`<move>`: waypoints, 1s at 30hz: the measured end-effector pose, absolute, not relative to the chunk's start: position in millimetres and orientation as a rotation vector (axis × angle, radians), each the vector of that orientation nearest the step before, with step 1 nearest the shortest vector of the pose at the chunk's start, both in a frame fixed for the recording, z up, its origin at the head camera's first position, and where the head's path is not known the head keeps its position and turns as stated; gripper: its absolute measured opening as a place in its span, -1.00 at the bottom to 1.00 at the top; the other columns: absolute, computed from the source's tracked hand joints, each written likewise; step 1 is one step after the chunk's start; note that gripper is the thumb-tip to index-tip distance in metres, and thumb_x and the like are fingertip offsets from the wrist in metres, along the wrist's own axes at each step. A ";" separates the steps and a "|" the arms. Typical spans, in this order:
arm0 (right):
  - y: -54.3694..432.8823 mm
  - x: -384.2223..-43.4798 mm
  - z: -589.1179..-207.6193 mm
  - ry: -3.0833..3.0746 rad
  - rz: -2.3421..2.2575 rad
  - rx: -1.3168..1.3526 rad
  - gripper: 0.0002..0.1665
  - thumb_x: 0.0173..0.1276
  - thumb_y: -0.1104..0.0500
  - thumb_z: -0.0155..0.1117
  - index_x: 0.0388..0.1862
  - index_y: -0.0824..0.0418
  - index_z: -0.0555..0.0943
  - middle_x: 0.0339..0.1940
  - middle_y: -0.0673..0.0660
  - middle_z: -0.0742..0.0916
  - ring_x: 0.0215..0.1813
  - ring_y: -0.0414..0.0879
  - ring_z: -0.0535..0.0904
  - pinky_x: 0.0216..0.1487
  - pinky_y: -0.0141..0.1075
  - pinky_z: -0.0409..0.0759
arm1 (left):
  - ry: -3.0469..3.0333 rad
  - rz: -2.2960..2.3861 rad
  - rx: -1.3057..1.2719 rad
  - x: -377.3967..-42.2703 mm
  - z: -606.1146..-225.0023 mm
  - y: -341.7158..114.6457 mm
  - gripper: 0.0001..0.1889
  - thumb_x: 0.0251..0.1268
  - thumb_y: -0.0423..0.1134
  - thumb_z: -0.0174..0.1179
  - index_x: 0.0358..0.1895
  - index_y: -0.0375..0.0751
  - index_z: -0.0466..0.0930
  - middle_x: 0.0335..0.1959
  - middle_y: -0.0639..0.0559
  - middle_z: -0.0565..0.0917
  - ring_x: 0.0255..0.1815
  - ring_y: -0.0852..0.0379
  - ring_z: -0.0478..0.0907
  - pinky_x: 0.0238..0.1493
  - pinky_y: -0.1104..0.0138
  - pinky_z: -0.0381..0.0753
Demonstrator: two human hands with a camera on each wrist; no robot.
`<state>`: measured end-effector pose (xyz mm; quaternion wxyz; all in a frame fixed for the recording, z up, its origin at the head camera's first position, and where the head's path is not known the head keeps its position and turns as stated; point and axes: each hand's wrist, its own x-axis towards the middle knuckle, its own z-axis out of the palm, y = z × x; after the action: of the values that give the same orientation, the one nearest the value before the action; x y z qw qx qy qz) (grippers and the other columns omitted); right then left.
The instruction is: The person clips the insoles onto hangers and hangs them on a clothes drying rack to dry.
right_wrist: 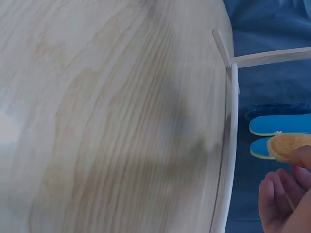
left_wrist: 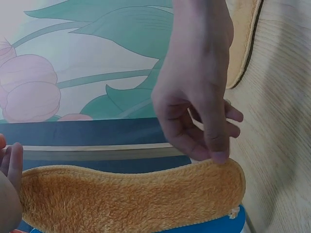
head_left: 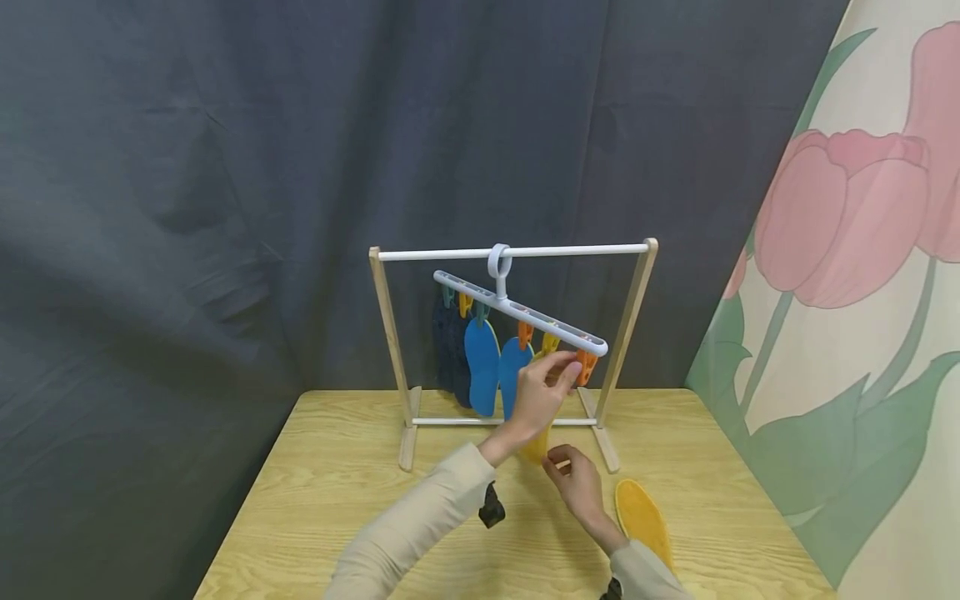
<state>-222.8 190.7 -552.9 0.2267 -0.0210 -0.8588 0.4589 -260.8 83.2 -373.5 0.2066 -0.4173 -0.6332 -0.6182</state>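
Note:
At the right end of the grey clip hanger [head_left: 517, 311], my left hand [head_left: 542, 392] pinches an orange clip [head_left: 587, 367]; the fingertips' contact is partly hidden. A fuzzy yellow-orange insole [left_wrist: 131, 196] hangs below a yellow clip [head_left: 551, 342], partly behind that hand in the head view. My right hand [head_left: 577, 483] pinches the insole's lower end, its thumb on the fuzzy face in the left wrist view. Two blue insoles [head_left: 482, 367] hang further left, with dark blue pieces [head_left: 448, 354] at the hanger's far end. Another yellow insole [head_left: 643, 521] lies on the table, right of my right hand.
The hanger hooks over the white top bar [head_left: 577, 250] of a wooden-legged rack [head_left: 390, 333]. The rack stands at the back of the wood-grain table [head_left: 322, 500], before a dark curtain [head_left: 187, 208]. A tulip-patterned wall covering [head_left: 847, 317] borders the right side.

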 end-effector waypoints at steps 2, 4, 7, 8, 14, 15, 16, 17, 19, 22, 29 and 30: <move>193.4 -221.8 -555.1 -2.400 1.233 -0.065 -0.93 0.28 0.29 0.42 -0.29 0.25 0.68 -0.35 0.10 0.74 -0.44 -0.12 0.63 -0.40 -0.33 0.61 | -1.775 -1.726 -1.166 -260.2 -372.6 82.5 -0.82 0.36 -0.53 0.17 -0.05 -0.57 0.60 -0.34 -0.33 0.68 -0.52 -0.16 0.67 -0.43 0.39 0.69; 196.4 -221.2 -556.7 -2.428 1.189 -0.075 -0.94 0.28 0.29 0.41 -0.30 0.24 0.68 -0.35 0.09 0.74 -0.44 -0.13 0.62 -0.40 -0.32 0.61 | -1.783 -1.738 -1.171 -260.7 -371.9 82.4 -0.83 0.39 -0.52 0.13 -0.04 -0.57 0.59 -0.33 -0.34 0.68 -0.53 -0.16 0.67 -0.44 0.35 0.69; 201.7 -221.1 -558.6 -2.445 1.110 -0.061 -0.94 0.27 0.31 0.41 -0.30 0.25 0.68 -0.36 0.10 0.72 -0.44 -0.11 0.62 -0.42 -0.29 0.61 | -1.802 -1.765 -1.175 -262.4 -370.0 82.7 -0.82 0.43 -0.50 0.10 -0.02 -0.56 0.58 -0.31 -0.34 0.68 -0.54 -0.16 0.68 -0.44 0.27 0.71; 203.7 -221.3 -559.6 -2.444 1.083 -0.052 -0.94 0.26 0.32 0.41 -0.31 0.26 0.68 -0.36 0.11 0.72 -0.44 -0.10 0.62 -0.42 -0.28 0.62 | -1.811 -1.776 -1.176 -263.1 -369.4 82.9 -0.81 0.44 -0.49 0.09 -0.02 -0.56 0.58 -0.31 -0.34 0.68 -0.54 -0.16 0.68 -0.43 0.25 0.71; 214.6 -217.5 -566.0 -2.458 0.938 -0.005 -0.91 0.17 0.35 0.46 -0.35 0.29 0.69 -0.34 0.18 0.70 -0.33 0.07 0.60 -0.31 -0.14 0.60 | -1.859 -1.840 -1.214 -264.8 -366.8 81.5 -0.77 0.47 -0.46 0.07 0.03 -0.58 0.55 -0.28 -0.38 0.67 -0.51 -0.19 0.69 -0.41 0.28 0.71; 216.5 -216.1 -566.8 -2.464 0.918 -0.002 -0.91 0.16 0.35 0.47 -0.36 0.30 0.70 -0.32 0.21 0.70 -0.31 0.11 0.59 -0.29 -0.09 0.59 | -1.864 -1.845 -1.225 -264.8 -366.5 81.1 -0.77 0.48 -0.46 0.06 0.04 -0.59 0.54 -0.27 -0.38 0.67 -0.51 -0.19 0.69 -0.41 0.30 0.71; 218.4 -214.7 -567.5 -2.471 0.902 -0.006 -0.91 0.16 0.35 0.47 -0.36 0.30 0.70 -0.31 0.23 0.70 -0.29 0.14 0.59 -0.27 -0.05 0.58 | -1.870 -1.847 -1.234 -264.9 -366.3 81.0 -0.77 0.49 -0.46 0.05 0.04 -0.59 0.54 -0.27 -0.38 0.67 -0.51 -0.18 0.69 -0.42 0.35 0.69; 220.3 -213.4 -568.3 -2.479 0.890 -0.017 -0.90 0.15 0.34 0.49 -0.36 0.29 0.71 -0.29 0.25 0.69 -0.26 0.17 0.58 -0.25 -0.02 0.57 | -1.876 -1.848 -1.240 -264.9 -366.0 80.8 -0.76 0.50 -0.46 0.04 0.05 -0.59 0.54 -0.28 -0.39 0.68 -0.52 -0.17 0.69 -0.43 0.37 0.68; 223.9 -210.3 -568.5 -2.494 0.859 -0.024 -0.89 0.14 0.34 0.49 -0.36 0.31 0.71 -0.24 0.31 0.69 -0.22 0.24 0.57 -0.23 0.06 0.56 | -1.887 -1.840 -1.247 -265.1 -365.3 80.8 -0.76 0.51 -0.45 0.02 0.06 -0.59 0.53 -0.29 -0.38 0.68 -0.53 -0.15 0.70 -0.46 0.40 0.66; 229.3 -205.7 -567.7 -2.530 0.789 -0.061 -0.87 0.14 0.32 0.50 -0.34 0.31 0.70 -0.18 0.39 0.66 -0.16 0.32 0.55 -0.21 0.13 0.53 | -1.901 -1.825 -1.248 -265.7 -364.1 81.1 -0.75 0.52 -0.44 0.00 0.06 -0.59 0.54 -0.32 -0.37 0.68 -0.55 -0.15 0.69 -0.48 0.41 0.64; 240.0 -196.3 -564.7 -2.663 0.654 -0.197 -0.74 0.18 0.25 0.47 -0.19 0.34 0.65 -0.02 0.56 0.58 -0.01 0.56 0.45 -0.08 0.34 0.43 | -1.907 -1.866 -1.265 -266.3 -363.4 81.4 -0.74 0.53 -0.44 0.00 0.09 -0.59 0.52 -0.30 -0.39 0.69 -0.52 -0.14 0.70 -0.45 0.38 0.67; 240.9 -195.2 -565.0 -2.684 0.656 -0.218 -0.72 0.19 0.24 0.46 -0.16 0.35 0.64 -0.01 0.59 0.57 0.00 0.59 0.44 -0.07 0.36 0.42 | -1.906 -1.876 -1.266 -266.3 -363.7 81.5 -0.74 0.53 -0.44 0.00 0.10 -0.59 0.52 -0.30 -0.39 0.69 -0.52 -0.13 0.70 -0.44 0.37 0.68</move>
<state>-195.2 240.9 -565.0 0.1839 -0.0773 -0.9519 0.2328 -266.3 81.5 -363.7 0.0910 -0.4262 -0.6415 -0.6313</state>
